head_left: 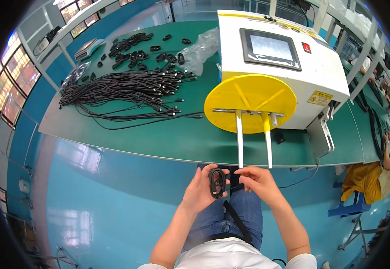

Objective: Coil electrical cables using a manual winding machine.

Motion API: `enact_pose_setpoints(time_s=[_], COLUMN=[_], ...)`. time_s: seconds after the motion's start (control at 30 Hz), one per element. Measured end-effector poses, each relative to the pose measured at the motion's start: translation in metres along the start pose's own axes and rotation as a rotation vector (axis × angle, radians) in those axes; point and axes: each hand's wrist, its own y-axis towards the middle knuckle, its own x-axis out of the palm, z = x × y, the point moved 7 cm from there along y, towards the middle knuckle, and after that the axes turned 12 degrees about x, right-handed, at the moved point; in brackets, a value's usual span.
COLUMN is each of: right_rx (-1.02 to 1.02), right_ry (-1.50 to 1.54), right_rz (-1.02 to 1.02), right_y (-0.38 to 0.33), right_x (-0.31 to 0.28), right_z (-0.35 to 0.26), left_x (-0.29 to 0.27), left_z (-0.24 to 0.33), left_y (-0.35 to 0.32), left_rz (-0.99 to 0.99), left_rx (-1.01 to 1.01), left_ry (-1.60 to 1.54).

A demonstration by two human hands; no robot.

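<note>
My left hand is closed around a small oval coil of black cable, held in front of my lap below the table edge. A light-coloured plug end shows inside the coil. Just to its right is my right hand, its thumb and forefinger curled close together; what they pinch, if anything, is too small to make out. The tips of two long prongs end right above my right hand. They stick out from a yellow round disc on the front of a white machine.
Left on the green table lies a large bundle of straight black cables. Behind it are several coiled cables and a clear plastic bag. A blue stool and another person's arm are at the right.
</note>
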Motion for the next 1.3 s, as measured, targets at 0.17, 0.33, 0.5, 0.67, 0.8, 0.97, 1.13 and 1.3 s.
enact_pose_setpoints(time_s=[0.17,0.33,0.5,0.67,0.8,0.97,1.13,1.3], right_rx=[-0.185,-0.593,-0.498,-0.424,-0.437,-0.399,-0.375,-0.352], right_ry=[-0.281,-0.492,-0.423,-0.435,-0.470,-0.363,-0.277,-0.207], right_rz=[0.057,0.235,0.213,0.234,0.257,0.230,0.189,0.155], right_y=[0.011,0.010,0.016,0.018,0.018,0.027,0.029,0.049], right_x=[0.033,0.057,0.050,0.041,0.037,0.029,0.031,0.027], right_z=[-0.013,-0.037,-0.029,-0.021,-0.019,-0.018,-0.010,0.002], left_x=[-0.028,-0.033,-0.030,-0.039,-0.043,-0.023,-0.016,-0.007], left_z=[0.010,0.016,0.029,0.035,0.033,0.042,0.049,0.078], left_y=[0.005,0.008,0.011,0.011,0.017,0.027,0.017,0.018], left_rz=[0.123,0.208,0.302,0.296,0.227,0.196,0.137,0.185], left_rx=[0.076,0.143,0.171,0.137,0.076,0.061,0.087,0.155], left_ry=[0.014,0.023,0.197,0.257,0.209,0.047,0.009,0.410])
